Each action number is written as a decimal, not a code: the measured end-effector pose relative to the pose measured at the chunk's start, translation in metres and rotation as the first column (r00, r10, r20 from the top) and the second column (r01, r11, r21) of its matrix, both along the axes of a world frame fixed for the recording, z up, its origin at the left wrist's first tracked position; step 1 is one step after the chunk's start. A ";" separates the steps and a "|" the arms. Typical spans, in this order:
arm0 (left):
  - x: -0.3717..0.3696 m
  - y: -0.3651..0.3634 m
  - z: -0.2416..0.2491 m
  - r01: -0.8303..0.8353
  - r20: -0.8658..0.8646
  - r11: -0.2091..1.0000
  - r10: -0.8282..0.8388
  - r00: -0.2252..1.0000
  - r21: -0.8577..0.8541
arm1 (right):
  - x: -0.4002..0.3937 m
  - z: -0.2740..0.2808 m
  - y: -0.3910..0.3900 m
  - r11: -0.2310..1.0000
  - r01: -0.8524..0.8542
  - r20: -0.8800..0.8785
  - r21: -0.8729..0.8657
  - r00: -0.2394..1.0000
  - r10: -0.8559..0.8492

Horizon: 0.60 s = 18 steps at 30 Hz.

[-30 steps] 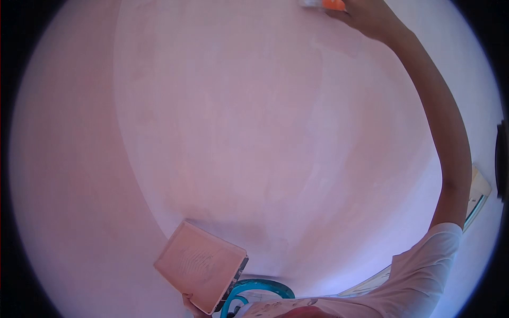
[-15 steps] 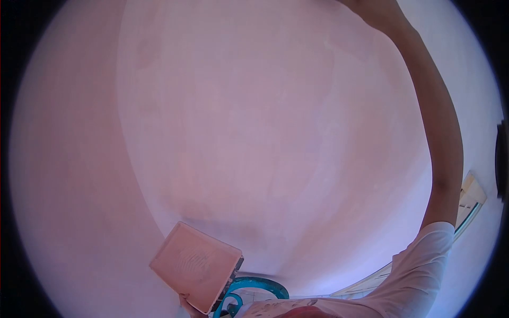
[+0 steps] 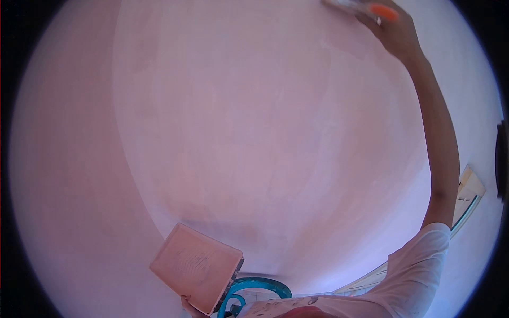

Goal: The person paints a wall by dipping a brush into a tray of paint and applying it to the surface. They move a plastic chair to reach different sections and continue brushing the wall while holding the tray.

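High at the upper right, my right hand (image 3: 397,34) is closed round a brush (image 3: 350,6) with an orange part on its handle. The brush's far end lies against the pink wall (image 3: 254,132), close to the top edge of the view. Low on the left, my left hand (image 3: 192,306) grips the lower edge of a tray (image 3: 199,265) coated in pink paint, with ridge marks on its face. The tray is tilted toward the camera. Most of my left hand is hidden below and behind the tray.
A teal curved frame (image 3: 262,283), perhaps a chair, stands just right of the tray. A cream-coloured object with a teal strip (image 3: 469,193) is at the right edge behind my arm. A wall corner line runs down the left. A dark object (image 3: 501,161) sits at the far right.
My right hand has come down a little into view, and the brush with its orange part now shows. The tray and my left hand have barely moved.
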<state>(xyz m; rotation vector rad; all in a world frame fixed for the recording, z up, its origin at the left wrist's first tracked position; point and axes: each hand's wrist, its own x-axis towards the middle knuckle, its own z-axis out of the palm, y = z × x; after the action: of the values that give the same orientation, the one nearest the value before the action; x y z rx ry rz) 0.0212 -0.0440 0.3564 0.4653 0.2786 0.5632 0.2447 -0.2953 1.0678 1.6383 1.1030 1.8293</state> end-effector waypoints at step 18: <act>0.001 -0.003 -0.018 -0.038 0.058 0.995 0.044 0.997 -0.093 | -0.010 -0.054 -0.002 0.984 0.093 -0.410 0.151 0.912 -0.023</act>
<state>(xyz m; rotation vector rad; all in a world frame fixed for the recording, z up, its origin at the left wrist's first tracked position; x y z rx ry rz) 0.0218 -0.0474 0.3388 0.3537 0.2558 0.6009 0.2351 -0.2975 1.0135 2.2013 1.0675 1.6181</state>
